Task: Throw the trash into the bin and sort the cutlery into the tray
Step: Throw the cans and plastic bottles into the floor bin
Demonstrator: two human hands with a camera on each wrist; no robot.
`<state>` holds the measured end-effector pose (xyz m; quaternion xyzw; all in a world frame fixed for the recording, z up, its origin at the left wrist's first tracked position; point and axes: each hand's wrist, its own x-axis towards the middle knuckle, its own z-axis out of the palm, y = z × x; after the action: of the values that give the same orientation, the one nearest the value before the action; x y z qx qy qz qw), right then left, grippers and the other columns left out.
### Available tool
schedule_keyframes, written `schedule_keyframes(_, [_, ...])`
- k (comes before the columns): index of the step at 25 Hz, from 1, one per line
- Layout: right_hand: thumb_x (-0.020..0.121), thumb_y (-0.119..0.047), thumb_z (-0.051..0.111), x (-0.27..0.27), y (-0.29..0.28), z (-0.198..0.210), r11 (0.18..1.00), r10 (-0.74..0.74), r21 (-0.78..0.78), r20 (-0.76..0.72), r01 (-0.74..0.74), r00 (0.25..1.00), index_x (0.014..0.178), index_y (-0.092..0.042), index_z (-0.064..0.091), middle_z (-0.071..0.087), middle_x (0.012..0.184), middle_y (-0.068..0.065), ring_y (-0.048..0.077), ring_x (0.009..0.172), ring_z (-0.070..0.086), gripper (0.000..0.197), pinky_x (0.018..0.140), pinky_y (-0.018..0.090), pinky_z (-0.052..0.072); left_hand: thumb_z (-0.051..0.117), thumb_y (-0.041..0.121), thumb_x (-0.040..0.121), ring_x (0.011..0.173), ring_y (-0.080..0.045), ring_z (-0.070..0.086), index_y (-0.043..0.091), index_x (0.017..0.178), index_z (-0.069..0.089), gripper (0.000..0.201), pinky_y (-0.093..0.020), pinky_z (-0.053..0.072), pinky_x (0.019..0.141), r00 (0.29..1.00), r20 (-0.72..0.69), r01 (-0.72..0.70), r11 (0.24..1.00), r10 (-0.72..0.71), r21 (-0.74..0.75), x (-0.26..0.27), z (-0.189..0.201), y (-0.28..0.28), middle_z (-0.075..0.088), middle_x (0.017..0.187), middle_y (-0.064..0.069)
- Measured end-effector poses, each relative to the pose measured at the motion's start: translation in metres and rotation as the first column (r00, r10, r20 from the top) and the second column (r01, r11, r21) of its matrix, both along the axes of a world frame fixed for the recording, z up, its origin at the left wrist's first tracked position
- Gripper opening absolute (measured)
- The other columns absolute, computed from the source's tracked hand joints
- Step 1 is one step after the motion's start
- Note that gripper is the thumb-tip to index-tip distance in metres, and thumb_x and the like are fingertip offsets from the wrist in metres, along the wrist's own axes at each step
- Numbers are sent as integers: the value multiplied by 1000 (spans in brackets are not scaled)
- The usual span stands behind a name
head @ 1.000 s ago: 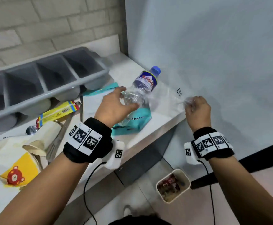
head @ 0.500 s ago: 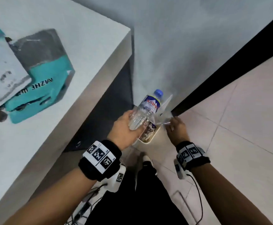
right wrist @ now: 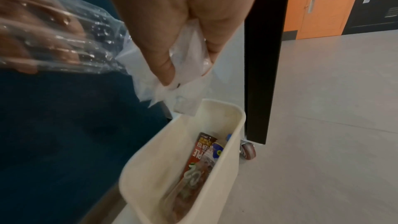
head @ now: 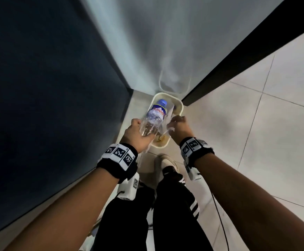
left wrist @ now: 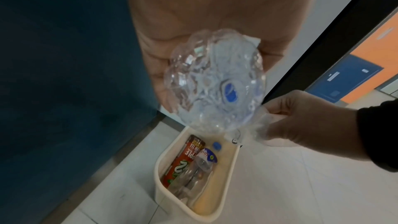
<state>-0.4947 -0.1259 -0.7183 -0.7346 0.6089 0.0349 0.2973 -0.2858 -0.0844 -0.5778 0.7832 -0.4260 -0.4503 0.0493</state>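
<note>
i'm seeing the bin [head: 178, 104] sitting on the floor [head: 256, 115] ahead of my feet, a bottle [head: 153, 118] hanging over it in my left hand [head: 135, 135], my right hand [head: 179, 126] just beside, pinching a plastic bag [right wrist: 187, 60].

Office or institutional interior, pale tiled floor [head: 256, 105], orange doors [right wrist: 327, 4], castor-wheeled black partition [right wrist: 264, 57]

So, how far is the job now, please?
Done: the bin already contains a can and another bottle. In hand: the left hand grips a clear bottle above the bin, and the right hand pinches a clear plastic bag; neither is dropped yet. Left: the cutlery and tray are not in view.
</note>
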Motion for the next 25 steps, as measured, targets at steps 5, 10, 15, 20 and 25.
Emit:
schedule_keyframes(5, [78, -28, 77, 16, -31, -60, 998, -57, -32, -96, 54, 994, 87, -36, 82, 61, 128, 6, 38, 127, 47, 12, 100, 47, 47, 83, 53, 71, 106, -35, 62, 23, 121, 56, 65, -39, 52, 91, 986, 68, 156, 988, -154, -15, 3, -94, -17, 57, 102, -1])
schedule_keyframes(10, [78, -8, 65, 29, -38, -113, 945, -252, 205, -31, 253, 967, 128, -24, 71, 74, 102, 12, 38, 97, 72, 52, 81, 42, 61, 75, 62, 79, 111, -34, 67, 33, 148, 51, 79, -38, 54, 99, 989, 8, 146, 989, -146, -2, -5, -158, -18, 63, 127, -11])
schedule_keyframes(15, [79, -5, 55, 22, -20, -90, 918, -345, 235, 74, 320, 936, 132, -19, 65, 75, 108, 10, 34, 94, 70, 55, 83, 38, 59, 72, 38, 87, 114, -26, 68, 35, 142, 59, 57, -34, 53, 101, 997, -73, -8, 1000, 9, 9, 4, -150, 1, 69, 132, 0])
schedule_keyframes(20, [82, -8, 57, 13, -16, 16, 922, -324, 271, 152, 276, 934, 121, -19, 70, 75, 109, 6, 30, 97, 69, 43, 90, 35, 56, 74, 31, 87, 115, -27, 66, 28, 131, 67, 45, -35, 52, 101, 997, -45, -60, 998, 58, -29, 11, -74, 12, 66, 133, 0])
schedule_keyframes(25, [88, -20, 62, 34, -36, 180, 978, -148, 180, 222, 109, 964, 119, -22, 71, 77, 105, 6, 34, 99, 70, 33, 87, 38, 55, 73, 28, 90, 95, -19, 69, 32, 118, 73, 28, -35, 55, 93, 973, -164, -181, 977, 160, -116, 11, 88, 5, 71, 117, 10])
